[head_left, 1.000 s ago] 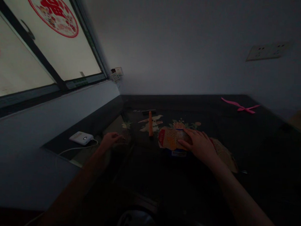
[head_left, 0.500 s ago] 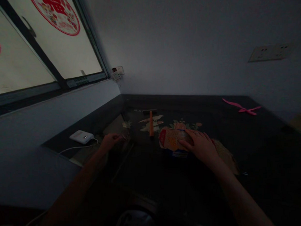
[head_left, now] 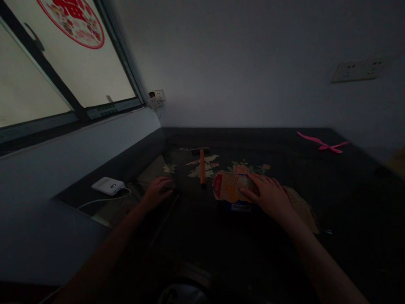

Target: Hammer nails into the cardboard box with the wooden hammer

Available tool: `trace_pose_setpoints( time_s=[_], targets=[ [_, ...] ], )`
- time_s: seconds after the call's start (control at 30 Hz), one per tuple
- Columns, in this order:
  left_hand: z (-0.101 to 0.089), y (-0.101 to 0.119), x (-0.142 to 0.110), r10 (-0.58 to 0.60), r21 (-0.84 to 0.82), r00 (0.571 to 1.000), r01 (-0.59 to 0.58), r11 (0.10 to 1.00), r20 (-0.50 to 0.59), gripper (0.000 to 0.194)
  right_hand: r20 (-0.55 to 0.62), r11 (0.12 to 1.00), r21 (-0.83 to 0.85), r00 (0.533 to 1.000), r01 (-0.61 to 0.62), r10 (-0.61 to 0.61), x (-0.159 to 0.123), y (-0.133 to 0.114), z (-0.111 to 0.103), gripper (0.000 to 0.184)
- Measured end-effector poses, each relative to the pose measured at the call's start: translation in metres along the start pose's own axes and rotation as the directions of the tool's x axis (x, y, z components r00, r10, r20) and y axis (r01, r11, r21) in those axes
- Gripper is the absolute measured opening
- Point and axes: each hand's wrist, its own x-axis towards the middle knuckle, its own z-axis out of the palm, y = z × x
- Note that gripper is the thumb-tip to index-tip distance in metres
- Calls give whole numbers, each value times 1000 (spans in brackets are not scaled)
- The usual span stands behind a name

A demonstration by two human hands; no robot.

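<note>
My right hand (head_left: pixel 270 194) grips a tan packet-like thing (head_left: pixel 229 187) with a red end and yellow spots, thumb in front and fingers over its top. Under it shows a dark blue thing (head_left: pixel 241 207) with a pale label. A brown speckled flap (head_left: pixel 302 208) sticks out behind my right wrist. At the left, my left hand (head_left: pixel 157 194) is low over the table, thumb and fingers apart; no object shows clearly in it. Between the hands lies a hammer (head_left: pixel 202 169) with an orange handle and dark head.
The dark glossy table (head_left: pixel 199 240) bears a flower print. A white power bank (head_left: pixel 107 186) with a white cable (head_left: pixel 101 201) lies near its left edge. A pink crossed thing (head_left: pixel 325 145) lies at the back right, and small shiny bits (head_left: pixel 327 231) lie right of the flap.
My left hand's fingers were pinched together around something thin and small; now they have spread, and the hand has shifted slightly right. My right hand keeps its grip on the packet-like thing.
</note>
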Motion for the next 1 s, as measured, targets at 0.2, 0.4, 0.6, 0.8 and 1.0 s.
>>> trace_pose_setpoints(
  time_s=[0.2,0.4,0.6,0.8,1.0],
  targets=[
    [20,3,17,73,9,988,-75,997,134,51,4,1000,4,1000,12,-12,0,1,1,57],
    [23,7,14,54,-30,992,-51,998,114,42,1,1000,-1,1000,19,-19,-1,0,0,56],
    [14,17,-7,77,-75,987,-67,995,138,34,-4,1000,1,1000,6,-6,-2,-2,-3,56],
    [11,22,-12,57,-76,986,-46,996,154,33,-9,1000,-1,1000,15,-15,-2,-2,-2,56],
    [15,22,-7,71,-15,992,-70,997,104,34,-32,997,34,997,65,-64,-2,1,-1,55]
  ],
)
